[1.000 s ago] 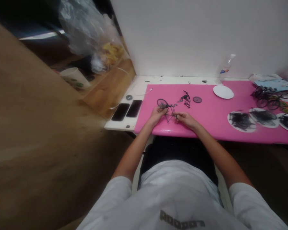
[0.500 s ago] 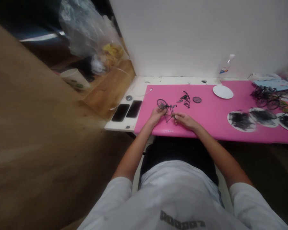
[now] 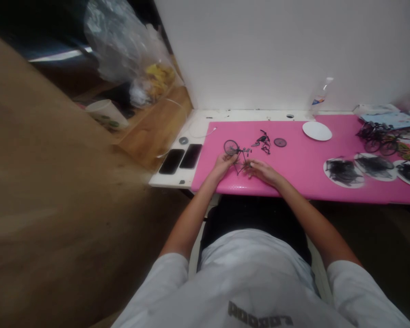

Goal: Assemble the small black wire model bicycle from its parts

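My left hand (image 3: 225, 165) is closed on a small black toy bicycle frame (image 3: 238, 171), which has one spoked wheel (image 3: 231, 147) at its far left end. On the frame's right side, the fingers of my right hand (image 3: 260, 170) are bent around its edge; whether they grip it or a tiny part is too small to see. Just beyond my hands lie several small black bicycle parts (image 3: 264, 142) in a loose group. A separate dark wheel (image 3: 280, 142) rests flat to the right of them.
A pink mat (image 3: 294, 173) covers the table. Two phones (image 3: 190, 156) lie at its left. To the right are a white plate (image 3: 317, 131), plates of black parts (image 3: 344, 172), a pile of toy bicycles (image 3: 379, 139) and a clear bottle (image 3: 318, 99). A wall stands behind.
The fingers of my right hand have spread and moved slightly left along the bicycle frame. My left hand keeps its hold, and the frame stays nearly in place.
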Motion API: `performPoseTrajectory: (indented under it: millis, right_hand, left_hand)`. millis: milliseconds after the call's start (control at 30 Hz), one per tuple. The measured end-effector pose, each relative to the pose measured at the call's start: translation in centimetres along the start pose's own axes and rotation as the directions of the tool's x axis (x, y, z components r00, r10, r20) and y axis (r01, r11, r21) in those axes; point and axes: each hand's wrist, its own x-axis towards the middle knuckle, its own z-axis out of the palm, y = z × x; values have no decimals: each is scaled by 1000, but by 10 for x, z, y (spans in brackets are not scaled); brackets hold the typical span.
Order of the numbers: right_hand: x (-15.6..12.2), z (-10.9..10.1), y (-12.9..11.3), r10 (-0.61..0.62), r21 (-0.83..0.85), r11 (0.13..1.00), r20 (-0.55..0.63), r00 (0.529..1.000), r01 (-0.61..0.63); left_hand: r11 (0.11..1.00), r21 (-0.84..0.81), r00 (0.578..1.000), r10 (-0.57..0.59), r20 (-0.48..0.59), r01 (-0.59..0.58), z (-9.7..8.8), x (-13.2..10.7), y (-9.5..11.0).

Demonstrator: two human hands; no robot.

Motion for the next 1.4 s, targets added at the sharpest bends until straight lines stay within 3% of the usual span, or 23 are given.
performPoseTrajectory:
  millis: [233, 400, 533, 767, 900, 1133, 1400]
  right_hand:
    - [3, -5, 0, 33, 63, 997, -5, 999, -32]
    - [7, -8, 0, 67, 185, 981, -60, 996, -54]
    - [8, -7, 0, 70, 186, 982, -135, 988, -44]
    - [2, -2, -1, 24, 64, 998, 47, 999, -27]
    - [0, -2, -5, 22, 59, 998, 80, 997, -27]
    - [3, -4, -4, 42, 108, 993, -53, 998, -36]
    - [2, -6, -4, 21, 127, 992, -57, 998, -14]
  left_hand:
    - [1000, 8, 999, 16, 28, -16, 1, -3, 3]
    - [1000, -8, 1000, 17, 23, -17, 3, -9, 7]
    - [999, 41, 999, 25, 25, -26, 4, -12, 8]
    - [1000, 28, 1000, 0, 30, -1, 6, -12, 11]
    - [1000, 25, 1000, 3, 26, -4, 5, -12, 9]
    - [1000, 26, 999, 11, 50, -12, 7, -15, 12]
    - [997, 68, 998, 20, 56, -24, 10, -19, 17]
